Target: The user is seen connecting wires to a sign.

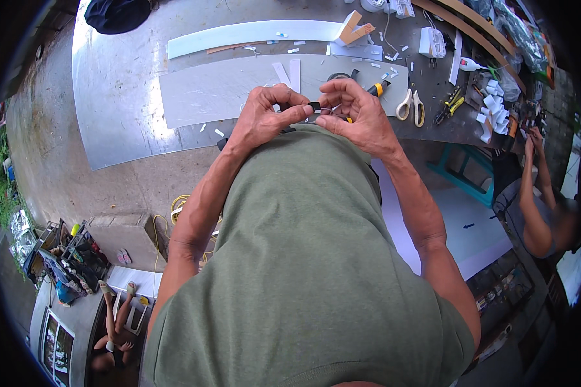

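Both hands, left hand [265,116] and right hand [355,113], pinching a small black strip [314,105] between fingertips, above the counter [116,97] edge. Scissors [411,105] at three o'clock. Likely to slip from so slight a grip.

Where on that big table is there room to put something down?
The shiny metal table is bare on its left part, between the dark cloth and the grey sheet. The right end is crowded: scissors, pliers and white scraps.
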Action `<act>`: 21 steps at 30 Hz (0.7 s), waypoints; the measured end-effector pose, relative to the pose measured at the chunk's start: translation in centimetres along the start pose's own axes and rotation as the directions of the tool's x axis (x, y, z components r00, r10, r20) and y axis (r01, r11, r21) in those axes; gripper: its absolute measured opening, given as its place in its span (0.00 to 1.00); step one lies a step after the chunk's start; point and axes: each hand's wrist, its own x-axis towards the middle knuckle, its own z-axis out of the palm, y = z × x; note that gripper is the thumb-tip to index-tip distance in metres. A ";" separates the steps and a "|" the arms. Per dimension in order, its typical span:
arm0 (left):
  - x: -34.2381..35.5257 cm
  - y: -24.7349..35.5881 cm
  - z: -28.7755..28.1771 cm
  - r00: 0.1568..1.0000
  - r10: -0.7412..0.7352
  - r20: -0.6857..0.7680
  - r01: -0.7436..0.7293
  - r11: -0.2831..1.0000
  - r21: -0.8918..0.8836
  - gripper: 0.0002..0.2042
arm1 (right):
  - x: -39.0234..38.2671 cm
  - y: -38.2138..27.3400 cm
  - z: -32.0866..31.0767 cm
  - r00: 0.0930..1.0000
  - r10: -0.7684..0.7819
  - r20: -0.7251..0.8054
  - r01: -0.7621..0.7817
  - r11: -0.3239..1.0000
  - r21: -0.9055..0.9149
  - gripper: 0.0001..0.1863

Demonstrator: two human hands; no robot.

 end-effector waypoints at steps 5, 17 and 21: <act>-0.2 0.7 -0.2 0.998 -0.066 0.023 0.067 0.998 -0.001 0.08 | 0.5 -0.6 0.2 1.000 0.006 -0.008 -0.006 0.999 -0.054 0.24; -0.4 0.4 0.0 0.988 -0.140 -0.065 0.137 0.989 -0.055 0.12 | 0.5 0.6 1.1 0.906 -0.422 -0.040 0.358 0.813 -0.460 0.12; -0.5 0.5 -0.1 0.986 -0.162 -0.032 0.159 0.985 -0.072 0.11 | 1.0 0.7 0.8 0.849 -0.528 0.006 0.470 0.751 -0.464 0.11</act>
